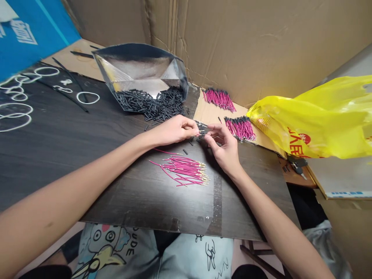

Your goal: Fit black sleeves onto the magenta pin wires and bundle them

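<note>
Over the middle of the dark table, my left hand (178, 130) is closed in a pinch on a pink wire, whose bare metal tip (201, 132) sticks out toward the right. My right hand (223, 146) faces it, fingers curled and fingertips close to that tip; whatever they pinch is too small to make out. Short black sleeves (200, 127) lie under and between the fingertips. Nearer my body is a loose bunch of pink wires (186, 170) with gold-coloured metal ends.
Behind my left hand, an opened foil bag (139, 58) spills black sleeves (162, 104). Two rows of pink wires with black ends (219, 100) lie on cardboard (205, 108). A yellow plastic bag (314, 116) stands right; white rubber bands (87, 97) lie left.
</note>
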The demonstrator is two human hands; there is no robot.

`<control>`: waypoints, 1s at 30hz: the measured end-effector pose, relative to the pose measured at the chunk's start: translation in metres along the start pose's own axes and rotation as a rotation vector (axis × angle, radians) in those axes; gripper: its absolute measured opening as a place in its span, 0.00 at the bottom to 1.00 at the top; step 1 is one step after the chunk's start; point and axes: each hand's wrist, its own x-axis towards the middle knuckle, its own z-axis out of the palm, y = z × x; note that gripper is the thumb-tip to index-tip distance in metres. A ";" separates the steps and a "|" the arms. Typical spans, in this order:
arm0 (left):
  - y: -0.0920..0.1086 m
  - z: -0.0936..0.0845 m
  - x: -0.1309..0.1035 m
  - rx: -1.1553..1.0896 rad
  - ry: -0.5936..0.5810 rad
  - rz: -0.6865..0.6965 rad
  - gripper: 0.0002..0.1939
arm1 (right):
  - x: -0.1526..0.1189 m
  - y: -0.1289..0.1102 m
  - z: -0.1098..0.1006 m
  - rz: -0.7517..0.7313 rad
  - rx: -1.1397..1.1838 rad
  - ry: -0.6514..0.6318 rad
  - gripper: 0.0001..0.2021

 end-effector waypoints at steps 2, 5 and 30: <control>0.000 0.001 0.000 0.021 0.001 0.031 0.10 | 0.000 0.001 0.000 0.025 0.035 -0.015 0.13; -0.001 0.001 0.001 0.035 -0.007 0.059 0.10 | 0.002 0.003 0.001 0.065 0.092 -0.037 0.15; -0.002 0.004 0.003 -0.052 0.120 0.017 0.11 | 0.000 -0.001 0.004 -0.146 -0.652 -0.191 0.04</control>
